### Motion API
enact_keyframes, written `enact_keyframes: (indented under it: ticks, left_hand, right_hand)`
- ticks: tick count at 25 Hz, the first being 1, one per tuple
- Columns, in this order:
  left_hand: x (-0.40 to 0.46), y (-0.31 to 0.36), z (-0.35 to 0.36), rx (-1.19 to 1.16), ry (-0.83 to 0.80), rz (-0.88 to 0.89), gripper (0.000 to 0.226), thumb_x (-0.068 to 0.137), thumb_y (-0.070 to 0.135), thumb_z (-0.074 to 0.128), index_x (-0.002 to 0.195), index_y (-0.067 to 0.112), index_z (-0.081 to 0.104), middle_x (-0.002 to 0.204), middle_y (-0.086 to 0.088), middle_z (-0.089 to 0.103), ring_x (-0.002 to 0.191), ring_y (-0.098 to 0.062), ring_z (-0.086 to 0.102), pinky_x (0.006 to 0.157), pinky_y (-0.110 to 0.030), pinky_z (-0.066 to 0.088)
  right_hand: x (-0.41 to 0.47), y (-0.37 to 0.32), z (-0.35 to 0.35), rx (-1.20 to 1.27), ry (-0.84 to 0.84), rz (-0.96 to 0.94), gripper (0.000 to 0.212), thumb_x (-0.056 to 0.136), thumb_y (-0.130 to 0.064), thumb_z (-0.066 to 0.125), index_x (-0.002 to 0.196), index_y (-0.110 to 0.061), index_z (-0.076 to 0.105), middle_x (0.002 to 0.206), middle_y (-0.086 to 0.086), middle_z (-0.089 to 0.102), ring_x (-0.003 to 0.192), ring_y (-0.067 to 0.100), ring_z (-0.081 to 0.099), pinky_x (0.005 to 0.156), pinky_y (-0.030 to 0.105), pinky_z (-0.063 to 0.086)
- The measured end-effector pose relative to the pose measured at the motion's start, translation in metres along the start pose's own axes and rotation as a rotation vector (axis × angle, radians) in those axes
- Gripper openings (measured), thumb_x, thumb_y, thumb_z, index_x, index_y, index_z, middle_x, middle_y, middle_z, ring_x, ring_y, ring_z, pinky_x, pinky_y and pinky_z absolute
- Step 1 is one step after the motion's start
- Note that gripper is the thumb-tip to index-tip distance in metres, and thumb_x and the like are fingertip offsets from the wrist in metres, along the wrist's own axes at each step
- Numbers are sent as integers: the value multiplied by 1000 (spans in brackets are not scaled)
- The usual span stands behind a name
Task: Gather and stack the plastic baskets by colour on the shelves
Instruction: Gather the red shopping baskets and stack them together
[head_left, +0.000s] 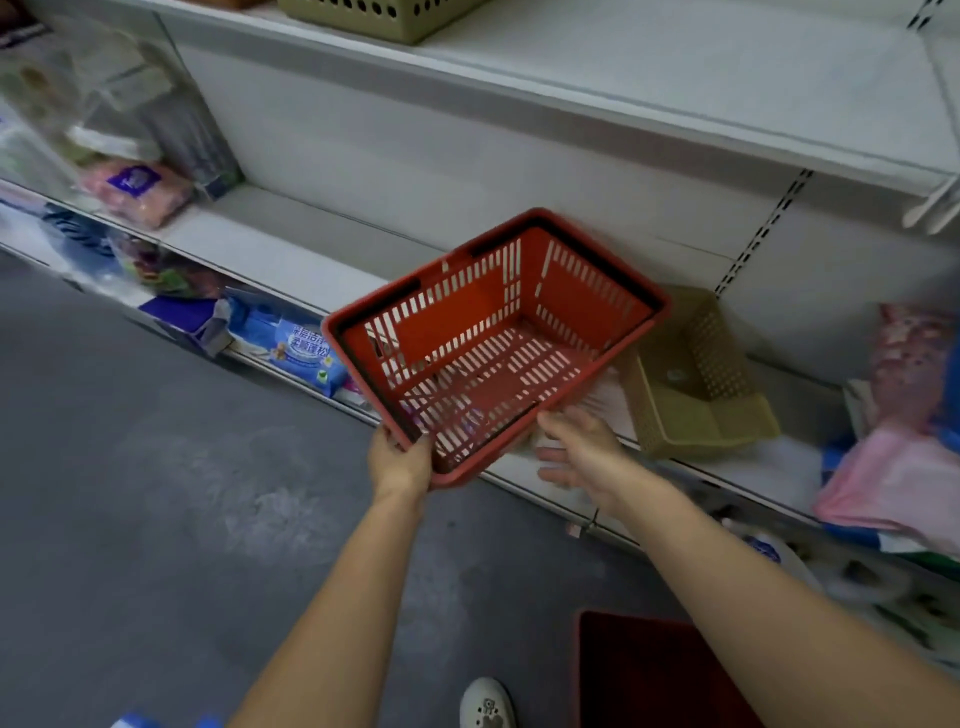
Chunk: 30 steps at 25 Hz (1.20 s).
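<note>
Landmark: the middle shelf (311, 260). A slotted basket (493, 343) hangs tilted before its front edge, a smaller perforated basket (696, 379) on it just to the right. Packets (137, 189) lie on its far left end, a third basket (384, 18) on the shelf above.

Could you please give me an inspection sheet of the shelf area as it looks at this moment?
Surface: white middle shelf, bare where shown.
Job's things: red basket held tilted in front of the shelf; olive basket on the shelf to its right; another olive basket on the top shelf.
Clutter: packaged goods at the left and pink packs at the right.
Grippers: left hand grips the red basket's near corner; right hand open beside it.
Cables: nothing seen.
Surroundings: grey floor, a dark red thing at the bottom edge.
</note>
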<state>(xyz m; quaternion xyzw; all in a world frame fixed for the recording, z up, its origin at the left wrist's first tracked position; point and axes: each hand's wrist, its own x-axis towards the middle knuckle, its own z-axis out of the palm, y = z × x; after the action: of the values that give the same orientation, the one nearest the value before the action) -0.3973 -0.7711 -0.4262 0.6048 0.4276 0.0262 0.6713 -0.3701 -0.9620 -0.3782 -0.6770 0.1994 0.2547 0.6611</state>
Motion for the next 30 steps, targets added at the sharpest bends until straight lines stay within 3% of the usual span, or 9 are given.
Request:
enact_keyframes:
  ticks: [3, 5, 7, 9, 13, 18, 25, 27, 30]
  left_hand:
    - [-37, -13, -67, 78, 40, 43, 36, 86, -3, 58, 120, 9, 57, 110, -18, 70, 75, -24, 69, 78, -49, 59]
    - [-69, -24, -116, 112, 59, 36, 35, 88, -7, 55, 120, 7, 57, 104, -19, 69, 55, -11, 68, 54, -33, 60]
    - [-101, -33, -154, 149, 110, 41, 36, 88, -9, 53, 121, 4, 58, 95, -17, 68, 42, -2, 62, 38, -21, 51]
    - [-138, -41, -177, 182, 164, 45, 37, 88, -9, 53, 122, 4, 59, 76, -8, 69, 37, -1, 58, 34, -18, 47]
    - [-211, -65, -195, 224, 166, 28, 36, 87, -9, 54, 117, 11, 60, 61, 2, 70, 40, -5, 62, 37, -21, 50]
    - [-283, -133, -178, 233, 76, -32, 39, 88, -10, 54, 122, 9, 58, 79, -8, 68, 45, -8, 65, 40, -27, 54]
    - [-298, -224, -89, 355, -183, -162, 40, 89, -10, 54, 121, 14, 54, 87, -4, 71, 54, -9, 70, 43, -26, 53]
    - [-292, -252, -56, 390, -276, -187, 44, 89, -9, 55, 124, 18, 50, 97, -9, 72, 66, -15, 72, 48, -30, 55]
    - [-278, -294, -10, 421, -368, -240, 46, 88, -10, 56, 126, 16, 50, 109, -18, 70, 80, -27, 70, 54, -32, 58]
  right_hand:
    - [-6, 4, 1, 86, -56, 99, 33, 90, -42, 60, 114, -21, 54, 101, -1, 67, 92, 24, 67, 72, 43, 57]
    - [-16, 21, 5, 129, -90, 172, 36, 89, -44, 61, 115, -19, 57, 104, 5, 72, 88, 27, 71, 61, 38, 57]
    - [-30, 44, 12, 138, -95, 216, 32, 93, -35, 59, 116, -14, 56, 100, 9, 72, 78, 29, 71, 55, 34, 56]
    - [-50, 69, 13, 111, -114, 265, 27, 96, -23, 56, 117, -8, 53, 90, 11, 69, 65, 28, 68, 49, 31, 55]
    - [-95, 121, -13, 106, -148, 355, 18, 96, -13, 53, 110, -3, 51, 84, 16, 64, 65, 32, 64, 36, 23, 51]
    - [-148, 192, -92, 136, -98, 424, 26, 95, -11, 52, 118, 0, 52, 86, 19, 66, 54, 34, 69, 31, 20, 43]
    - [-182, 259, -227, 154, 197, 496, 22, 92, -6, 55, 113, 0, 50, 96, 27, 66, 67, 38, 70, 31, 20, 43]
    - [-184, 282, -261, 188, 285, 518, 15, 92, -5, 55, 107, -2, 51, 95, 26, 66, 69, 38, 70, 31, 20, 44]
    - [-180, 324, -306, 268, 424, 571, 26, 92, -3, 56, 116, -6, 46, 102, 26, 63, 77, 42, 71, 31, 20, 45]
